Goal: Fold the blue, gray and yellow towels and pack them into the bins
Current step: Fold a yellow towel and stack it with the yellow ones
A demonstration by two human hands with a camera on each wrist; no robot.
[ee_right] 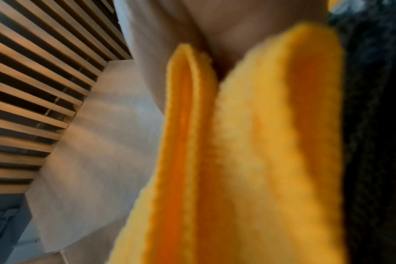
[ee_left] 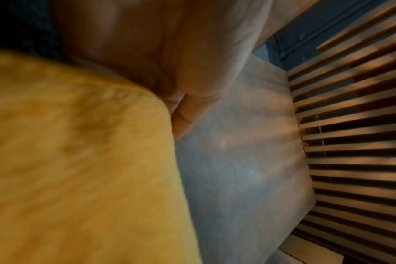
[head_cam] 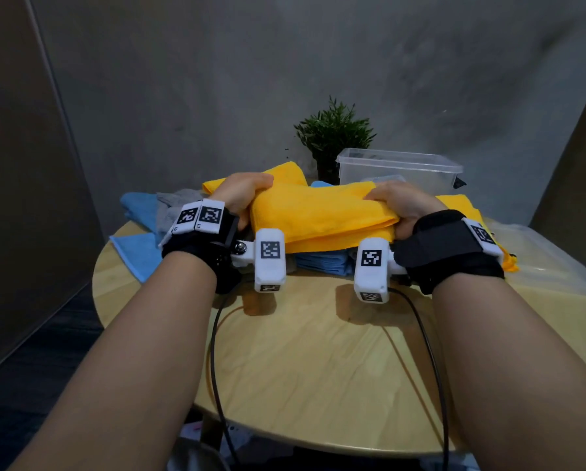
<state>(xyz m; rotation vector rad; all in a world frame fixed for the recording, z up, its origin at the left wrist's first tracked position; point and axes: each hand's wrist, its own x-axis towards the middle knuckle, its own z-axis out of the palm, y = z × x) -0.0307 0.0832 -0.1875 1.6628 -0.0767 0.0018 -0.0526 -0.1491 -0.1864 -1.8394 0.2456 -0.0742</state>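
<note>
step: folded yellow towel (head_cam: 322, 215) lifted for packing, likely | left hand (head_cam: 242, 195) gripped its left end, right hand (head_cam: 400, 207) its right end, towel between them | next: carry to clear bin (head_cam: 400, 169) just beyond right hand, keeping layers together

We identify a bright yellow towel (head_cam: 322, 212) as the landmark. Left of it lie a light blue towel (head_cam: 136, 205) and a gray towel (head_cam: 174, 202). Behind it stand a clear bin (head_cam: 400, 168) and a dark green plant (head_cam: 334, 130). Beneath it is a pale wood-grain table (head_cam: 318, 351).
</note>
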